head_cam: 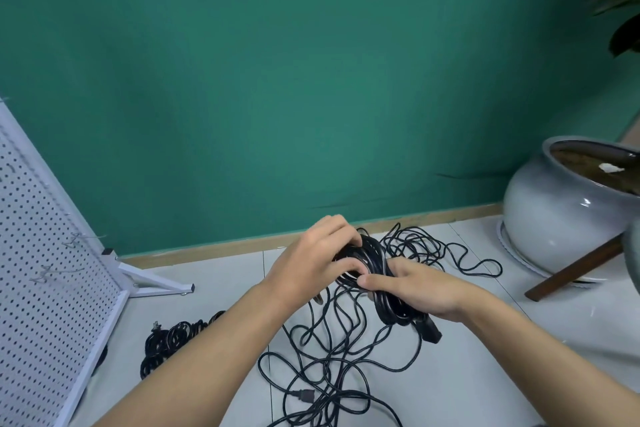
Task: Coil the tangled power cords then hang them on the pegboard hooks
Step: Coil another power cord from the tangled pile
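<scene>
The fingers (348, 236) of the left hand (311, 256) curl over the top of a thick coil of black power cord (373, 251), thumb beneath, gripping it. The right hand (422, 288) wraps round the same bundle lower down, thumb and forefinger pinching a strand at its near edge. Both hands are closed on the cord, holding it in the centre of the frame above the floor.

The coil's long axis slants from upper left to lower right, ending in a black moulded plug (432, 329) under the right wrist. Loose cord drops from the hands into the tangled heap of black cords (329, 360) on the pale tiled floor (225, 270), lower centre. A pile of already-coiled black cords (173, 340) lies lower left, beside the white perforated metal pegboard (38, 253), whose wire hooks (52, 274) carry nothing.

The hooks lie well to the left of the coil, so I judge the left hand the nearer for hanging.
</scene>
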